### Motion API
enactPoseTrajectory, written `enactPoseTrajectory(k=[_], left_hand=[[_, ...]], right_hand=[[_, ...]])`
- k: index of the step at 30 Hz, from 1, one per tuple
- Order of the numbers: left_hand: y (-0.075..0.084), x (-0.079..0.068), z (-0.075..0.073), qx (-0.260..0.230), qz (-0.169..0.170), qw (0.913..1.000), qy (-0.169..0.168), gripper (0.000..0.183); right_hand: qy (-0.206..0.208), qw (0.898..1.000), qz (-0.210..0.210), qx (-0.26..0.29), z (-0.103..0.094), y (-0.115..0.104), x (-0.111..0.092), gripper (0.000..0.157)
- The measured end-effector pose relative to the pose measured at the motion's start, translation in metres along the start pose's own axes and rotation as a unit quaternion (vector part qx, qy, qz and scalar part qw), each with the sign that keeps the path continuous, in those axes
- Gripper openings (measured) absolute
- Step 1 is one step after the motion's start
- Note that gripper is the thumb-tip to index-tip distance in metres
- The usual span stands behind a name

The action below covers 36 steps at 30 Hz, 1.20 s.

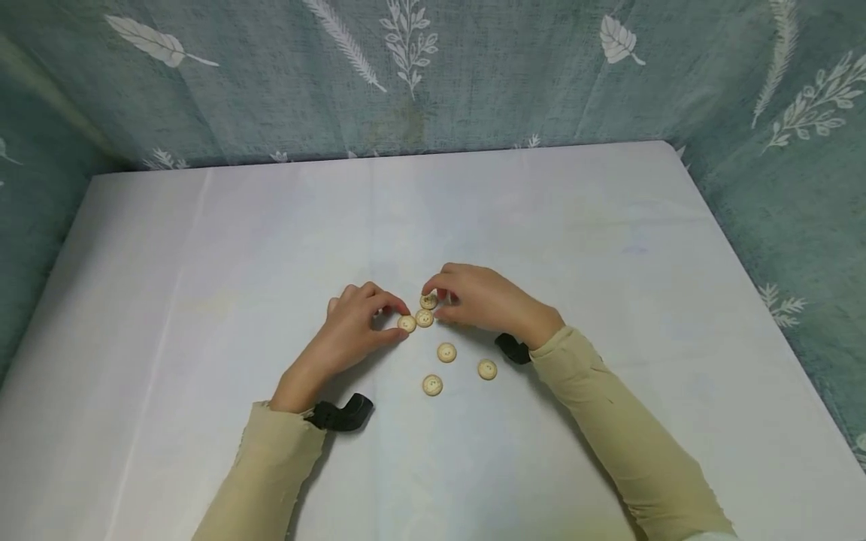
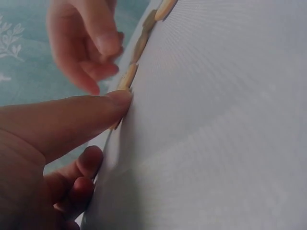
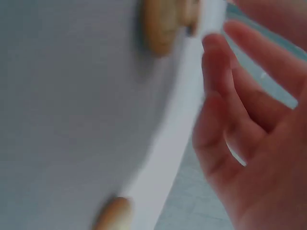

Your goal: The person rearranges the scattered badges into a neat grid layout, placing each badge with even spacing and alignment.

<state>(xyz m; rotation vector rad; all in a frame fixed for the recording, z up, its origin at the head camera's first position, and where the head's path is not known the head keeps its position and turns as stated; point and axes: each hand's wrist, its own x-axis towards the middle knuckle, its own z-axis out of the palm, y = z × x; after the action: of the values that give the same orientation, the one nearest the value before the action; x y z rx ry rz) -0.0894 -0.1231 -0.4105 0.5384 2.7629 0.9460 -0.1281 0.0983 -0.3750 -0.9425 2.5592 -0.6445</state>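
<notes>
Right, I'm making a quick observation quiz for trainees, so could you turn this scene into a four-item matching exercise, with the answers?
Column one:
1. Left hand
2. Buttons
3. Table
4. Backdrop

Column two:
A. Plain white top
B. Small, round and tan
C. Grey-green with pale leaf patterns
D. Thumb and finger at the edges of one small disc

Right pairs: 1-D; 2-B; 3-A; 4-C.

We see left hand pinching, thumb opposite index finger; right hand near it, fingers loosely bent.
</notes>
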Motion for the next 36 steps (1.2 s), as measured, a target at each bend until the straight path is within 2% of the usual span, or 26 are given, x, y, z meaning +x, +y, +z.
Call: enactPoseTrajectory(k=[3,7,13,18,28,36], left_hand=[[0.002,0.000,0.001,0.001,0.000,1.0000,0.002,0.023],[0.003,0.000,0.000,0.006,0.003,1.0000,0.008,0.023],[0.003,0.000,-0.001,0.006,0.007,0.9999,0.006,0.023],[0.003,-0.001,0.000,0.003,0.007,0.9999,0.010,0.023],[0.002,-0.001,0.003,0.008,0.008,0.9998,0.015,0.022],[0.003,0.000,0.003,0.008,0.014,0.9997,0.021,0.022]], right_hand=[[0.016,1.000,0.011,-0.006,0.002,0.003,-0.001,0.029],[0.022,1.000,0.002,-0.018,0.005,0.005,0.000,0.031],[0.012,0.999,-0.007,-0.033,0.007,0.001,0.001,0.032],[0.003,0.999,-0.011,-0.037,0.009,-0.004,0.001,0.028],[0.014,0.999,-0.021,-0.037,0.012,-0.006,0.000,0.018],[-0.010,0.999,0.009,-0.048,0.011,-0.006,0.001,0.014]])
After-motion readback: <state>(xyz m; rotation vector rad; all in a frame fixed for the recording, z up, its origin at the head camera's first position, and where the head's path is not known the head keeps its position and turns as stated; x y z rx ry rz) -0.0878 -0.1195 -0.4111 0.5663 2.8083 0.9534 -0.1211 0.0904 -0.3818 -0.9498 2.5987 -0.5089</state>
